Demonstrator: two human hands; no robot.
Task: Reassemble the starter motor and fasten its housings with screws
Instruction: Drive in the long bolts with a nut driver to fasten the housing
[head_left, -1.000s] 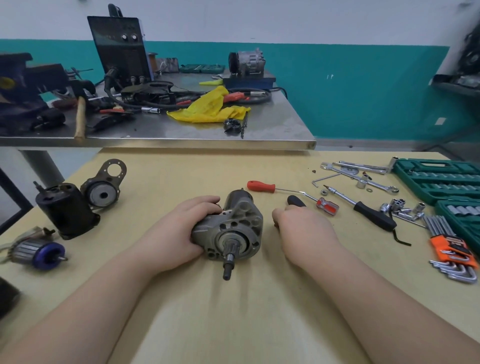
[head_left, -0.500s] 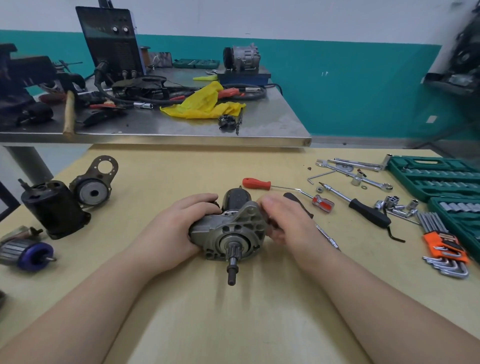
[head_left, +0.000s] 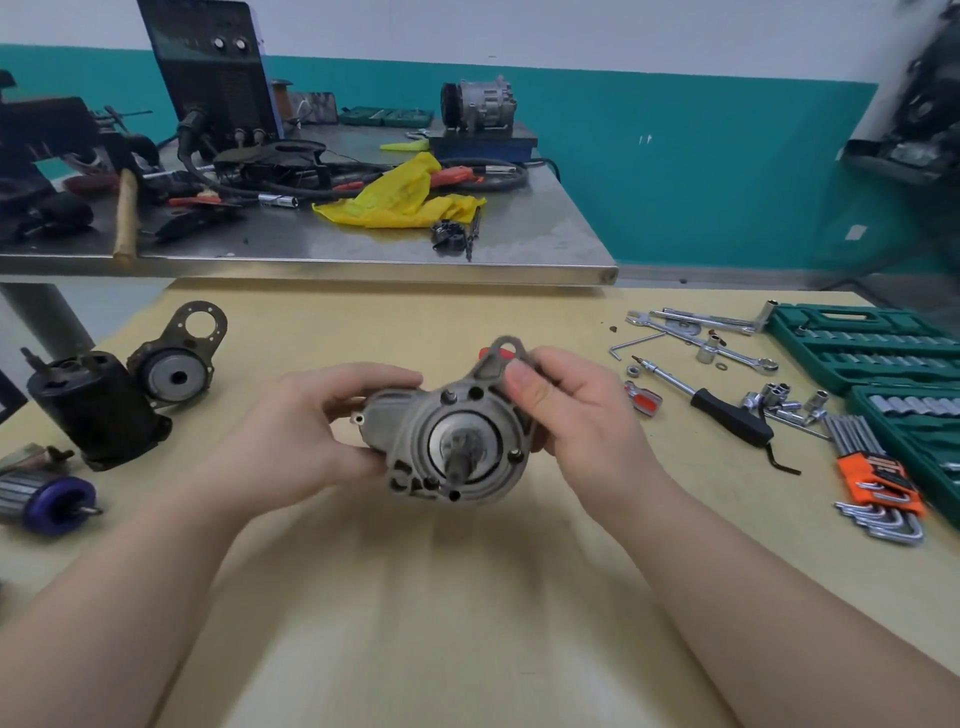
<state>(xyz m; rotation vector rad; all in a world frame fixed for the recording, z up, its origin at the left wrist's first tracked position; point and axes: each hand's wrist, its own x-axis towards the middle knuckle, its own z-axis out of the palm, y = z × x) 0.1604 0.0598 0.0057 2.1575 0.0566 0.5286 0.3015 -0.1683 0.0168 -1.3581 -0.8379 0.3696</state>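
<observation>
I grip the starter housing (head_left: 457, 441) with both hands, shaft end facing me for inspection. My left hand (head_left: 306, 431) wraps its side; my right hand (head_left: 582, 410) pinches the mounting ear.

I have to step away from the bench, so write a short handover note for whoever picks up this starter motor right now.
Left hand grips the side of the grey housing; right hand pinches its top mounting ear. The housing is held above the wooden table, shaft end towards you.
Still loose at the left: black motor body, end bracket, armature.
Red screwdriver and hex keys lie at the right.
Done: nothing joined yet that shows. Left: fit the loose parts, then screw the housings together.
</observation>
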